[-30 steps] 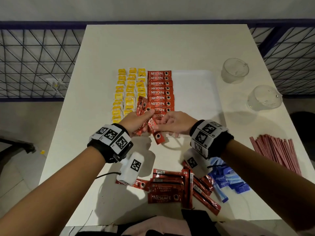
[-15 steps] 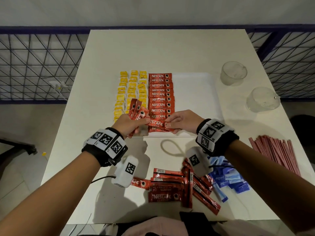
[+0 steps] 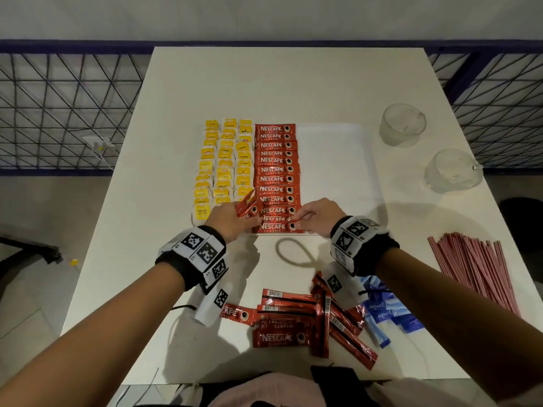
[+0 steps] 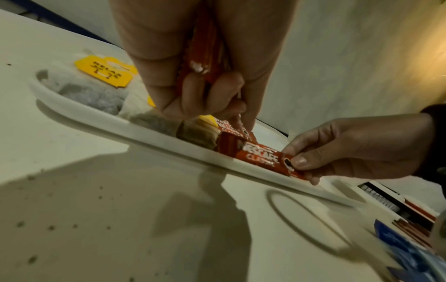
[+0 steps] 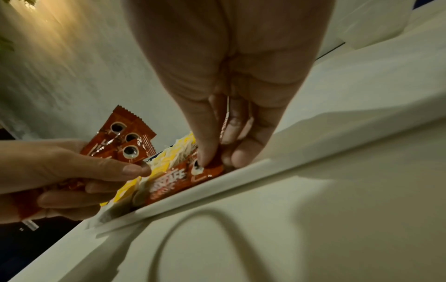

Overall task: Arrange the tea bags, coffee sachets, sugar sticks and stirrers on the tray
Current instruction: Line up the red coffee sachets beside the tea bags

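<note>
A white tray (image 3: pixel 335 160) holds three columns of yellow-tagged tea bags (image 3: pixel 224 163) and a column of red coffee sachets (image 3: pixel 276 174). My left hand (image 3: pixel 235 217) grips a fan of several red sachets (image 5: pixel 120 139) at the tray's near edge. My right hand (image 3: pixel 316 215) pinches the right end of the nearest sachet (image 4: pixel 263 158), which lies on the tray against its front rim (image 4: pixel 154 141). Thumb and fingers (image 5: pixel 205 148) press on its printed cup mark.
Loose red sachets (image 3: pixel 296 321) and blue sugar sticks (image 3: pixel 388 315) lie on the table near me. A bundle of pink stirrers (image 3: pixel 476 268) sits at the right edge. Two clear glass cups (image 3: pixel 402 124) (image 3: pixel 452 170) stand right of the tray. A dark cord loop (image 3: pixel 296 254) lies between my wrists.
Both hands moved forward to the tray's near edge. The right hand brought one sachet down from the left hand's bundle and laid it as the nearest in the red column.
</note>
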Demonstrator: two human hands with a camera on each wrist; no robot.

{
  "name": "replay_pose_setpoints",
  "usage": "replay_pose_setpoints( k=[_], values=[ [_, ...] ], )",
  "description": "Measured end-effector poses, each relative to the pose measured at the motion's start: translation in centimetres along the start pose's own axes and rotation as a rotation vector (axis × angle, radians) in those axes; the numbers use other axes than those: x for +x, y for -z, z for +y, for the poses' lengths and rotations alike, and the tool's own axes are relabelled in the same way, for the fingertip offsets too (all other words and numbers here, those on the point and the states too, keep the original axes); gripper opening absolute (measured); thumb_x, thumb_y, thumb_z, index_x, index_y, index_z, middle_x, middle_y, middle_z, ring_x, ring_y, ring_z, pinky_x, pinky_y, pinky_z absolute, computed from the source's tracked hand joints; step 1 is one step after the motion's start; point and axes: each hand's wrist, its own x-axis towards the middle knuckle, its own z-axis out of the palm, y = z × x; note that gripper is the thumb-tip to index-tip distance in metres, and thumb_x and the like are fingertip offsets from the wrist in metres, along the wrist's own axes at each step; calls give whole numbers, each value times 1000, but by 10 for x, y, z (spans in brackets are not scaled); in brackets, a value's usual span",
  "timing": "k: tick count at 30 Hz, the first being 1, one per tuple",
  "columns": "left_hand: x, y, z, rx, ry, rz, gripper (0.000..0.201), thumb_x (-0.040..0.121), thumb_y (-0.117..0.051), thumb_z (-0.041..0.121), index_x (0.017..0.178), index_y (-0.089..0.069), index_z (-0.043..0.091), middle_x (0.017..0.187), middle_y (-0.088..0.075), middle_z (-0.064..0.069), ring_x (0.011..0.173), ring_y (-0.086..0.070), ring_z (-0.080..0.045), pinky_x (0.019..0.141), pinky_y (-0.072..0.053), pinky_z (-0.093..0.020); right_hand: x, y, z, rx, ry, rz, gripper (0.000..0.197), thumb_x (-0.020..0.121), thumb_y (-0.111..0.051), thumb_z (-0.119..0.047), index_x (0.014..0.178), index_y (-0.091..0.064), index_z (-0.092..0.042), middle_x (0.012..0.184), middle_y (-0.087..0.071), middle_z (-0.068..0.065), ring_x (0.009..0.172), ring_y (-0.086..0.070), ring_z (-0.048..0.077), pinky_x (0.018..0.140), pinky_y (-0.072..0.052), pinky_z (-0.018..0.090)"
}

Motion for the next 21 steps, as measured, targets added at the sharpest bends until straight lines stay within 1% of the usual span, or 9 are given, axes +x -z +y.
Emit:
replay_pose_setpoints(
  k=[2, 5, 7, 9, 12, 14, 15, 18, 21],
  values=[
    [1, -2, 2, 51, -24, 7, 20, 87, -64, 28, 99, -63, 11, 82, -58, -2, 74, -52, -15, 53, -34, -13, 2, 0, 1, 10, -9, 8, 14, 79, -71, -12, 92, -72, -14, 66, -57, -12, 70, -55, 12, 84, -50, 28],
    [1, -5, 5, 139, -48, 11, 25, 89, -62, 27, 104, -64, 7, 90, -59, -4, 86, -56, -19, 58, -34, -22, 2, 1, 1, -3, -9, -10, 12, 81, -68, -11, 91, -71, -16, 71, -59, -11, 76, -57, 13, 82, -50, 26],
    [2, -7, 4, 192, -52, 1, 26, 89, -61, 25, 107, -63, 6, 93, -62, -5, 91, -57, -21, 65, -34, -21, 2, 1, 1, -38, 3, -23, 12, 82, -67, -10, 91, -71, -16, 73, -59, -11, 79, -57, 13, 73, -47, 21],
    [5, -8, 2, 232, -63, -13, 27, 89, -61, 25, 109, -63, 6, 102, -67, -10, 96, -59, -24, 72, -38, -22, 2, 1, 0, -78, 22, -23, 11, 82, -68, -11, 91, -71, -15, 77, -59, -9, 78, -56, 11, 64, -41, 16],
    [7, -10, 3, 279, -104, -9, 28, 89, -61, 23, 113, -62, 7, 106, -67, -14, 98, -60, -27, 75, -40, -24, 1, 0, -1, -99, 52, -7, 10, 80, -69, -11, 90, -68, -13, 73, -55, -11, 71, -53, 7, 61, -38, 13],
    [7, -11, 4, 303, -139, 9, 29, 89, -61, 20, 115, -60, 7, 106, -67, -14, 100, -59, -28, 76, -40, -25, 0, 0, -1, -75, 54, 18, 12, 80, -69, -8, 87, -61, -13, 67, -48, -13, 62, -46, 0, 54, -32, 10],
    [7, -11, 5, 310, -150, 16, 30, 89, -61, 19, 117, -60, 8, 108, -67, -14, 101, -59, -28, 78, -41, -26, 0, 0, -1, -71, 58, 27, 15, 80, -69, -7, 85, -56, -14, 66, -46, -13, 60, -43, -1, 53, -31, 11],
    [7, -11, 7, 326, -165, 15, 34, 88, -62, 19, 121, -58, 9, 111, -67, -13, 103, -59, -27, 81, -42, -27, 1, -1, 0, -113, 69, 24, 19, 79, -70, -9, 81, -52, -16, 65, -44, -12, 59, -42, 2, 55, -34, 16],
    [7, -9, 8, 345, -154, 18, 33, 88, -63, 22, 118, -57, 8, 110, -66, -13, 103, -59, -27, 79, -41, -27, 2, 0, -1, -156, 72, 9, 16, 79, -70, -14, 81, -54, -17, 67, -44, -13, 60, -42, 2, 56, -34, 17]
  ],
)
